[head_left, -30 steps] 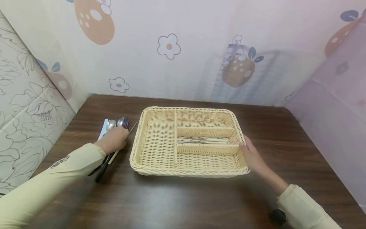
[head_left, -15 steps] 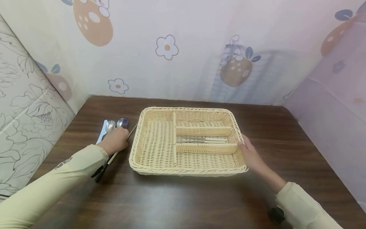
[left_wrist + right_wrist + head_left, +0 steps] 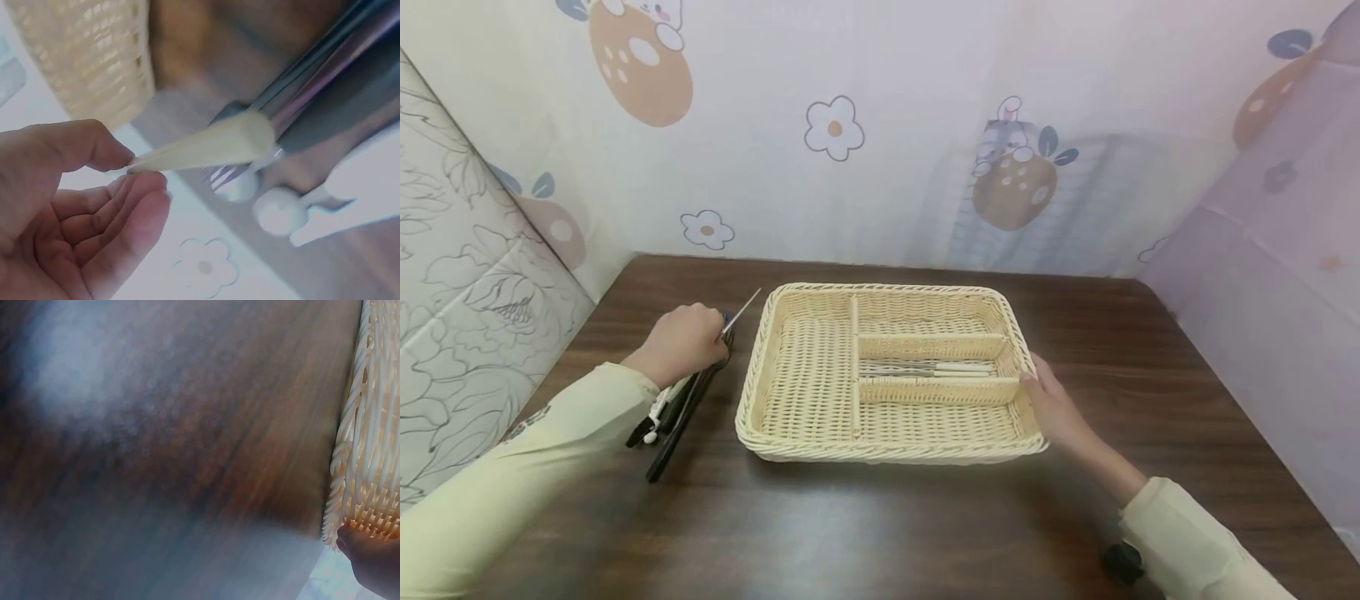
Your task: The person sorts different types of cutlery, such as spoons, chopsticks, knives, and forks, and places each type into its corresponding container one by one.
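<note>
My left hand [image 3: 681,343] pinches a chopstick [image 3: 747,308] with a thin metal end and a cream handle, raised over the cutlery at the left. In the left wrist view the thumb and fingertips hold the chopstick [image 3: 212,147], its cream end toward the camera. Below it lie black-handled cutlery [image 3: 679,425], a fork [image 3: 222,175] and a spoon [image 3: 281,211], partly hidden by the hand. At the right end of the wicker basket [image 3: 891,454], my right hand [image 3: 1054,404] grips the rim, thumb on top. Metal chopsticks with cream handles [image 3: 962,368] lie in its middle right-hand compartment.
The basket has one large left compartment and three narrower ones at the right. It stands on a dark wooden table [image 3: 865,533]. A patterned wall [image 3: 910,192] borders the table's back edge, with further patterned panels at both sides.
My left hand has lifted slightly from the cutlery, bringing the chopstick up with it. The spoon bowls seen earlier are now covered by the hand. My right hand keeps its grip on the basket.
</note>
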`<state>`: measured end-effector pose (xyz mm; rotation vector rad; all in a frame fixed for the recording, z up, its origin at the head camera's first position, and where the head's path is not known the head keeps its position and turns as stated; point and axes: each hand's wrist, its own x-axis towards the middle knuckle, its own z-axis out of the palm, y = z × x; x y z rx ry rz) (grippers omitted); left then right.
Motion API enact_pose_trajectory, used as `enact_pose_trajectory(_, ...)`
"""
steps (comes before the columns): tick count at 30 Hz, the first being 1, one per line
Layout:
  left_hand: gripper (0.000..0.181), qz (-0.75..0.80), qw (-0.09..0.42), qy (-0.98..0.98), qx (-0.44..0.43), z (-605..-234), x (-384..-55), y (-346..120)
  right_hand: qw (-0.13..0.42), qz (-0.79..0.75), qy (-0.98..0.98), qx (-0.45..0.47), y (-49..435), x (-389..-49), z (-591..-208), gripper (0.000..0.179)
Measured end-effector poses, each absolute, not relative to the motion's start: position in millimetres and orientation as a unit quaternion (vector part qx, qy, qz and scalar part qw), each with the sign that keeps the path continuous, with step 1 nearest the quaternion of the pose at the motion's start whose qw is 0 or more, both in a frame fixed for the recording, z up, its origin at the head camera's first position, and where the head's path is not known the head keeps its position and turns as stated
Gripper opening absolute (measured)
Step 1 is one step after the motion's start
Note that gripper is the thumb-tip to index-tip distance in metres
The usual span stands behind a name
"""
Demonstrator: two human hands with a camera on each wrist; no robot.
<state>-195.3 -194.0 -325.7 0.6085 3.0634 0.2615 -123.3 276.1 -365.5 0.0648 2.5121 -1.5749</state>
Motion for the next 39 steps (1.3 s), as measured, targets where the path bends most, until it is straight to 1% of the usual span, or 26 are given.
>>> enact_pose_trajectory(4, 0.03, 0.072, -0.033, 0.974, 0.21, -314, -197, -191, 0.088, -0.528, 0.845, 0.026, 276, -123, -366, 0.055)
enact_pose_trajectory(11, 0.026, 0.044, -0.06, 0.969, 0.233, -297, -197, -173, 0.082, -0.529, 0.845, 0.022, 275, -123, -365, 0.055)
enact_pose_trajectory(15, 0.03, 0.037, -0.086, 0.959, 0.266, -289, -197, -155, 0.082, -0.532, 0.842, 0.019, 275, -124, -366, 0.055)
enact_pose_trajectory(18, 0.034, 0.035, -0.094, 0.951, 0.291, -284, -196, -137, 0.079, -0.538, 0.839, 0.013, 276, -123, -367, 0.054)
enact_pose_trajectory(25, 0.034, 0.006, -0.079, 0.938, 0.338, -273, -198, -100, 0.078, -0.537, 0.84, 0.01, 276, -122, -367, 0.054)
enact_pose_trajectory(31, 0.036, -0.018, -0.082, 0.916, 0.391, -270, -204, -69, 0.073, -0.542, 0.837, 0.01, 277, -122, -369, 0.054)
enact_pose_trajectory(39, 0.031, -0.018, -0.015, 0.899, 0.437, -266, -210, -24, 0.066, -0.539, 0.84, 0.0, 275, -123, -369, 0.053)
